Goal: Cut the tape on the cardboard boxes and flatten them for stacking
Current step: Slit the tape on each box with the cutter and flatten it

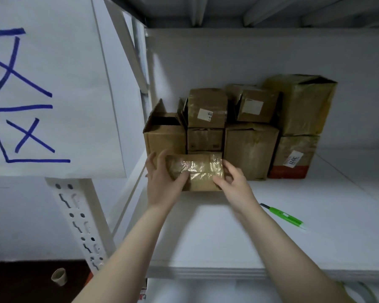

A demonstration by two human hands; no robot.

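One white shelf (315, 215) carries everything, with a wall behind and another shelf overhead. A large white sign (64, 84) marked with blue strokes hangs at 9 to 10 o'clock, above a slotted post (79, 226). Some seven boxes are piled in a stack (249, 145) against the wall, at 12 to 2 o'clock from the hands; several are seen with loose flaps.

A small box (197, 171), wrapped in crinkled clear tape, is held just in front of the stack. Whether its base rests on the shelf cannot be told. It is gripped at its 9 o'clock end by the left hand (162, 182), thumb laid across the front, and at its 3 o'clock end by the right hand (232, 180), fingers curled on the taped face. A green knife (282, 216) lies untouched on the shelf at 4 o'clock from the box, well apart from it.

The step in hand is judged to be bringing the box forward for cutting. It would best be drawn toward 6 o'clock, set down with a taped seam up, and steadied by one hand while the knife is fetched by the other. The blade should be run away from the steadying hand.

Open room is found at 5 to 6 o'clock. The shelf's front edge lies beyond it at 6, the stack stands close at 12, and the post crowds 8 o'clock.
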